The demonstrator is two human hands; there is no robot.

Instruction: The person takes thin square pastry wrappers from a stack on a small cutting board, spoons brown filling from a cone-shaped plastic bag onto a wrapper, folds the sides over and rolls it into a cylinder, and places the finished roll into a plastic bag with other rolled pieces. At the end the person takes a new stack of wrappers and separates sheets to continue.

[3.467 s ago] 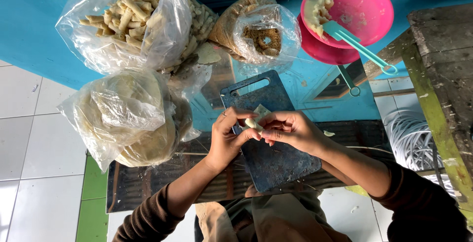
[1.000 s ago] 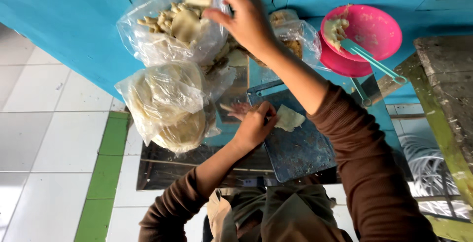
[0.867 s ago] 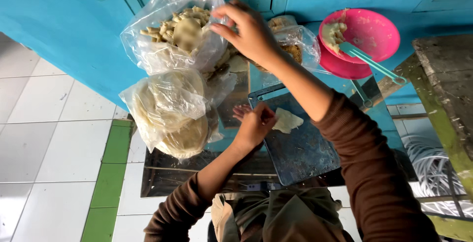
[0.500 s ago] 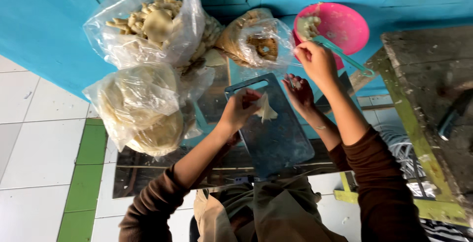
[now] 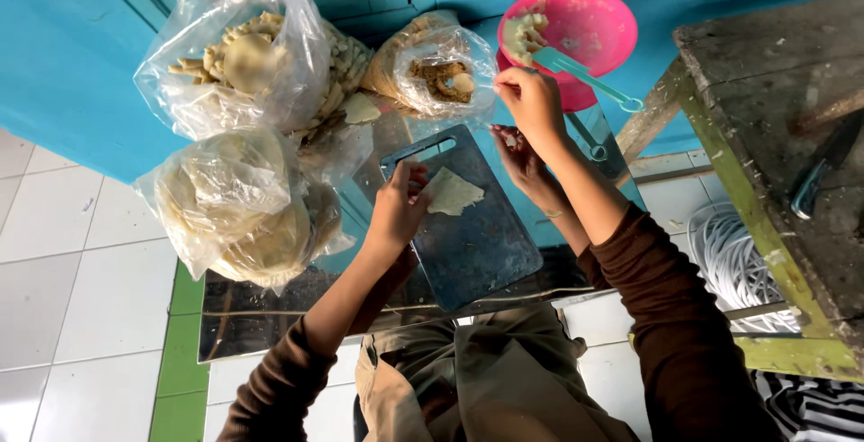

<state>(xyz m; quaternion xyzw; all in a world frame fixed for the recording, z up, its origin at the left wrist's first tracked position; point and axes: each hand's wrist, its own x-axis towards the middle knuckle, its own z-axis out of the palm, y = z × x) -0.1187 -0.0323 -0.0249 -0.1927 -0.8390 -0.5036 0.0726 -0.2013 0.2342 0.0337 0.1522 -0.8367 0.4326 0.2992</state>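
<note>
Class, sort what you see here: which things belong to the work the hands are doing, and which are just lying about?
In use:
left hand pressing the dough sheet
cutting board under it
right hand at the pink bowl
green spoon in the bowl

Lying about:
bag of rolled pieces
bag of flat rounds
wooden bench
white hose coil

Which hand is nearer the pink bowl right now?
The right hand. It is raised at the pink bowl, beside the teal spoon lying across the rim. The left hand is farther back, on the thin wrapper on the cutting board.
</note>
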